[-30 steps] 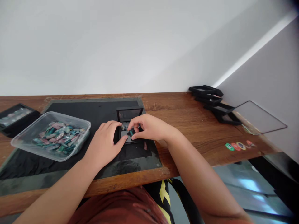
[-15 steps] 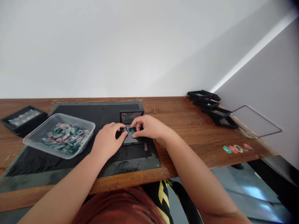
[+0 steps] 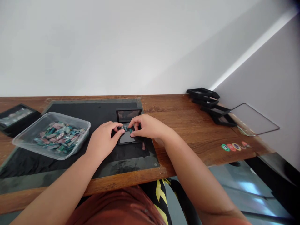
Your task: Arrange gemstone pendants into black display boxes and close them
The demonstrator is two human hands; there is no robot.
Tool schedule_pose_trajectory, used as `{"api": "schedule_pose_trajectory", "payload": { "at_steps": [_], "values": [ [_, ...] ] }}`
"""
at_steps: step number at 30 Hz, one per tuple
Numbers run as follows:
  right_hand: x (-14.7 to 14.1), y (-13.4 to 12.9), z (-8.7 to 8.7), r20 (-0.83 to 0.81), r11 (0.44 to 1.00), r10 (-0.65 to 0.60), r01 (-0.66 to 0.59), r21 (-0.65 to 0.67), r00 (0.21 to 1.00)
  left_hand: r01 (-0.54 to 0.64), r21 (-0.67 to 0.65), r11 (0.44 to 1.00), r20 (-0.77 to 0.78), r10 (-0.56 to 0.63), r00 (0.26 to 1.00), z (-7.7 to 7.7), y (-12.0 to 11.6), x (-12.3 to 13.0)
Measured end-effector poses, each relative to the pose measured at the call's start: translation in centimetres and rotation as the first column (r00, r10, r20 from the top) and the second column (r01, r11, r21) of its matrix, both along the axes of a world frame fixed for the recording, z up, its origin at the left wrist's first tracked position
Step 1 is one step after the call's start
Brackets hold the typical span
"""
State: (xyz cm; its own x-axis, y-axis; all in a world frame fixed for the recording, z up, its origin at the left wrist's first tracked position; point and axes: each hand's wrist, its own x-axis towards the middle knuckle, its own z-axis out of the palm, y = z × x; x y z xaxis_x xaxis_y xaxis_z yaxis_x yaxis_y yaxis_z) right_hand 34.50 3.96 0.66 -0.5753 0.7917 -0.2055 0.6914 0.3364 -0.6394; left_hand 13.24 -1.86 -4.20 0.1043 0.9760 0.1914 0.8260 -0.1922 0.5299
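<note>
An open black case (image 3: 128, 115) with a raised windowed lid stands on the dark mat, a grey surface showing inside it. Over its left part, my left hand (image 3: 104, 136) has thumb and forefinger closed on a small stone piece. Opposite, my right hand (image 3: 146, 126) pinches a dark teal stone (image 3: 130, 130) above the case. Between the fingertips sit more bluish-green pieces (image 3: 125, 127). One pink elongated stone (image 3: 143, 145) lies on the mat just right of the case. Left of my left hand is a clear plastic tub (image 3: 87, 126) holding many teal and pink stones (image 3: 59, 136).
Another black case (image 3: 17, 117) with pale pieces lies at the far left. Several black cases (image 3: 208, 101) are stacked back right, beside a thin wire frame (image 3: 264, 117). Round coloured stickers (image 3: 231, 147) are near the right front edge of the wooden table (image 3: 178, 109).
The whole view has shifted slightly, moving things left in the picture. My left hand's thumb and forefinger have shifted a little, and more of the case's grey surface shows.
</note>
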Motion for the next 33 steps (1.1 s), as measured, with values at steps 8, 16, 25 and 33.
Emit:
{"api": "schedule_pose_trajectory", "payload": {
  "at_steps": [8,16,25,33],
  "values": [
    [0.00,-0.02,-0.23,-0.024,0.999,0.002,-0.001,0.037,1.000,0.001,0.016,1.000,0.021,-0.002,1.000,-0.07,-0.04,-0.22],
    [-0.06,-0.19,-0.07,0.002,0.998,-0.011,0.010,0.064,1.000,0.001,0.011,1.000,0.024,-0.001,1.000,-0.10,0.02,-0.16],
    [0.09,-0.66,0.40,0.025,0.996,0.016,-0.018,0.082,1.000,-0.025,-0.013,1.000,0.022,0.025,0.999,-0.01,-0.07,-0.20],
    [-0.01,-0.67,0.40,0.067,0.992,0.002,-0.011,0.126,0.998,-0.034,-0.027,0.999,0.022,0.035,0.999,0.19,0.01,-0.12]
  ]
}}
